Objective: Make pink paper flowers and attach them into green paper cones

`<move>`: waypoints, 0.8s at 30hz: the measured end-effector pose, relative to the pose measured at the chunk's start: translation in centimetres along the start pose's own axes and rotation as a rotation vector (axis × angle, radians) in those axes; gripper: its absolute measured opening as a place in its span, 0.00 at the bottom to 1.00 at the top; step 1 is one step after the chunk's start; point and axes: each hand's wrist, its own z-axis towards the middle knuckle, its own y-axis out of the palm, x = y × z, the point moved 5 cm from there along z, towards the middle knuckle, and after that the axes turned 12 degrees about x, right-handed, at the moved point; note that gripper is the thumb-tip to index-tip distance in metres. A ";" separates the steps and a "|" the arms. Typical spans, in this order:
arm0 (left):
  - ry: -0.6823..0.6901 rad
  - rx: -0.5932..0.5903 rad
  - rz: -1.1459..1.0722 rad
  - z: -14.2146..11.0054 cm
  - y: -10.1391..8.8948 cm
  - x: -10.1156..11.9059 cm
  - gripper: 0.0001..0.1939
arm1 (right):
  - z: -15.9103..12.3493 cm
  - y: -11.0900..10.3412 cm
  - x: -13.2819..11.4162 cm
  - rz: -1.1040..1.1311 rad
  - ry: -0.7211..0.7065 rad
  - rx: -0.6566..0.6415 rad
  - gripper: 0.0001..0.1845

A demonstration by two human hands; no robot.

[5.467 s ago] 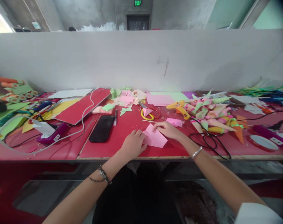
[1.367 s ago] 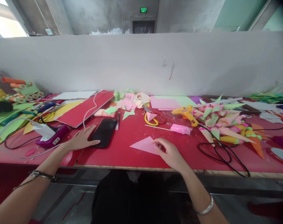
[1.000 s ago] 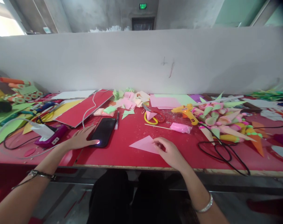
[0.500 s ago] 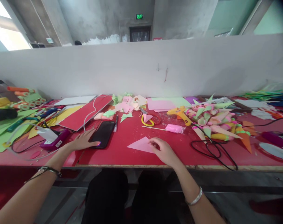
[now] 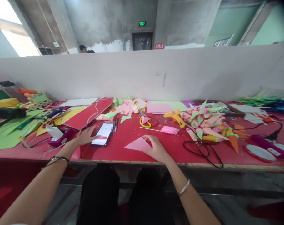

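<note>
My left hand (image 5: 85, 137) lies flat with fingers spread at the left edge of a phone (image 5: 103, 133). Its thumb reaches the lower left of the lit screen. My right hand (image 5: 156, 149) is closed lightly on the right end of a folded pink sheet of paper (image 5: 136, 144), thumb and forefinger at its edges. The paper lies on the red table as a triangle, its point to the left. Beyond it are scissors (image 5: 145, 122) with a small pink paper piece on them, a thin stick (image 5: 149, 128) and a pink packet (image 5: 169, 130).
A yellow glue gun (image 5: 176, 117) lies by a heap of paper cones (image 5: 205, 122), with a black cable (image 5: 204, 154) in front. At left are a red board (image 5: 89, 114), a purple power strip (image 5: 62, 137) and green sheets (image 5: 12, 137). A white partition (image 5: 123, 75) stands behind.
Over several seconds the pink paper became a triangle, and my left hand moved from it to the phone. The phone's dark screen has lit up. My view has tilted up slightly.
</note>
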 end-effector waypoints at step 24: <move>0.451 -0.088 -0.409 -4.4 5.3 18.5 0.45 | -0.4 0.4 0.2 -0.094 0.103 -0.052 0.26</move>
